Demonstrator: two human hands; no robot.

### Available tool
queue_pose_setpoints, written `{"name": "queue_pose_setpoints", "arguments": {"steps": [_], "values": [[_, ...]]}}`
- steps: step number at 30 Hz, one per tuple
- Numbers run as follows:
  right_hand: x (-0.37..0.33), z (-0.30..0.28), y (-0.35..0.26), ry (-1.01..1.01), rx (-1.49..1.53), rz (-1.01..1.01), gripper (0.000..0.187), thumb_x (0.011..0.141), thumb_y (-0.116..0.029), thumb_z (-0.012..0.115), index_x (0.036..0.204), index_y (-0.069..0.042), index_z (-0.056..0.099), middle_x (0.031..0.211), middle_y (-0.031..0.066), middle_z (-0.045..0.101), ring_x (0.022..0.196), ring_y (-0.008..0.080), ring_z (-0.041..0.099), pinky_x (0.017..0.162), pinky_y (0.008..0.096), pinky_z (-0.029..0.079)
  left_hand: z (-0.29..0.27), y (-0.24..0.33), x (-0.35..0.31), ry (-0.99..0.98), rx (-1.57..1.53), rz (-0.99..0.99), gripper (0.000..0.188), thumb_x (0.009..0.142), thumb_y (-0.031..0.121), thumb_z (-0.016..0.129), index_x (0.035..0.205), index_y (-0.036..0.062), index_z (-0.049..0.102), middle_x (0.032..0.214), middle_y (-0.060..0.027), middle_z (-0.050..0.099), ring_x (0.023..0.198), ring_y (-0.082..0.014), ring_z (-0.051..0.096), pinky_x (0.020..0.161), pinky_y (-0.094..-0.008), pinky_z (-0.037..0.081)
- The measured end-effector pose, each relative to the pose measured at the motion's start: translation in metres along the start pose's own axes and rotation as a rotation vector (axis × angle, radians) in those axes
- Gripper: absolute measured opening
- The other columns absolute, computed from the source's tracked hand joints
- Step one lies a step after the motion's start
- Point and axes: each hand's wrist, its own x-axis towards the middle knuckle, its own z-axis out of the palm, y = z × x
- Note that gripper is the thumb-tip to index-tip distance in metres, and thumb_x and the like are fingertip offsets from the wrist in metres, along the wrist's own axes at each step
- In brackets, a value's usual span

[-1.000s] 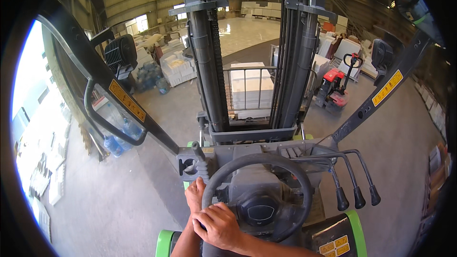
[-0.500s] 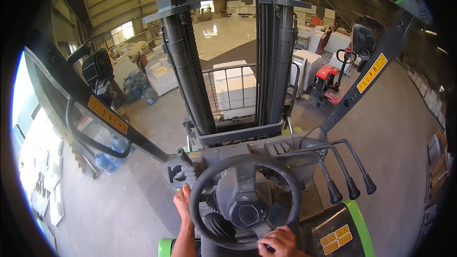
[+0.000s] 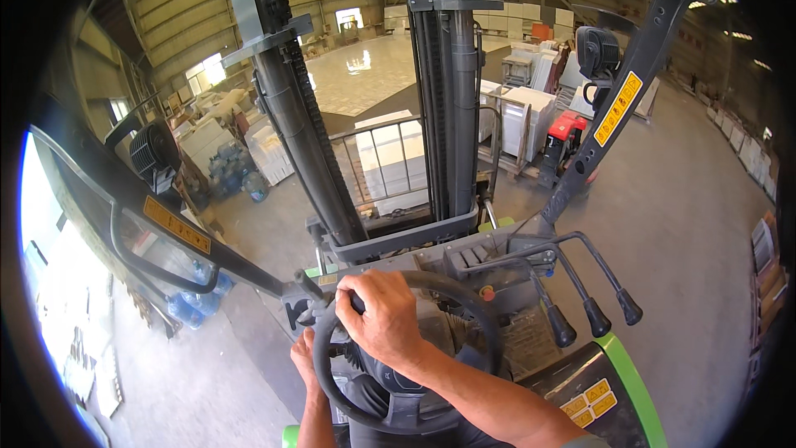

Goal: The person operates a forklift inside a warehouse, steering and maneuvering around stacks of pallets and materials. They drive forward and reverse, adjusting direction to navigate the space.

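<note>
Indoors, between beige wall (image 3: 186,21) and grey floor (image 3: 655,224), the right hand (image 3: 380,315) clasps the steering wheel (image 3: 491,328), left hand's (image 3: 305,357) hold unclear.

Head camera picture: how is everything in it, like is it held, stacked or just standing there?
Steering wheel, held at its upper left
Right hand, closed on the steering wheel
Left hand, beside the wheel's left rim; grip unclear
Three levers, untouched
White slabs, stacked
Red pallet truck, standing, partly hidden
Blue bottles, grouped together; full or empty unclear
Red button, pressed or not unclear
</note>
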Motion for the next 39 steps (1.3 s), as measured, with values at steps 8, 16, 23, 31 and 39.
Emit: {"name": "queue_pose_setpoints", "arguments": {"steps": [8, 16, 23, 31, 39], "values": [[0.004, -0.024, 0.01, -0.044, 0.005, -0.019, 0.014, 0.079, -0.003, 0.074, 0.086, -0.007, 0.063, 0.076, 0.0055, 0.065, 0.069, 0.0282, 0.063, 0.067, 0.0395, 0.046, 0.001, -0.014, 0.001, 0.001, 0.084, 0.084, 0.044, 0.101, 0.028, 0.051, 0.07, -0.0031, 0.051, 0.058, -0.0036, 0.046, 0.059, -0.0116, 0.042, 0.053, -0.0377, 0.039], [-0.006, -0.001, -0.012, -0.043, 0.038, 0.023, 0.015, 0.078, -0.003, 0.074, 0.085, -0.008, 0.062, 0.077, 0.0058, 0.064, 0.07, 0.0287, 0.062, 0.068, 0.0406, 0.046, 0.0, 0.01, -0.013, -0.052, 0.118, 0.152, 0.03, 0.098, 0.019, 0.055, 0.074, 0.001, 0.057, 0.061, -0.0013, 0.056, 0.056, -0.009, 0.051, 0.05, -0.0323, 0.043], [-0.077, 0.034, -0.044, -0.208, 0.114, -0.028, 0.014, 0.081, -0.007, 0.074, 0.09, -0.007, 0.064, 0.077, 0.0072, 0.062, 0.072, 0.0245, 0.063, 0.072, 0.0383, 0.047, 0.006, 0.0, -0.017, 0.009, -0.108, 0.195, 0.043, 0.1, 0.031, 0.058, 0.068, 0.0031, 0.05, 0.063, 0.0051, 0.05, 0.062, -0.0073, 0.043, 0.052, -0.0325, 0.038], [-0.177, -0.081, -0.072, -0.381, 0.084, 0.034, 0.012, 0.078, -0.005, 0.075, 0.086, -0.005, 0.066, 0.082, 0.0084, 0.064, 0.074, 0.0272, 0.063, 0.072, 0.0423, 0.05, -0.006, -0.026, 0.005, 0.021, 0.046, 0.032, 0.047, 0.1, 0.031, 0.055, 0.068, -0.003, 0.049, 0.058, -0.0037, 0.045, 0.06, -0.012, 0.04, 0.053, -0.0375, 0.038], [-0.129, -0.148, -0.004, -0.121, -0.254, 0.213, 0.016, 0.078, -0.002, 0.074, 0.09, -0.007, 0.065, 0.083, 0.0081, 0.067, 0.076, 0.0282, 0.062, 0.072, 0.0387, 0.048, -0.012, 0.002, -0.009, -0.036, 0.038, 0.079, 0.044, 0.1, 0.026, 0.057, 0.07, -0.0054, 0.049, 0.057, -0.0079, 0.041, 0.058, -0.012, 0.039, 0.052, -0.037, 0.037]]}}
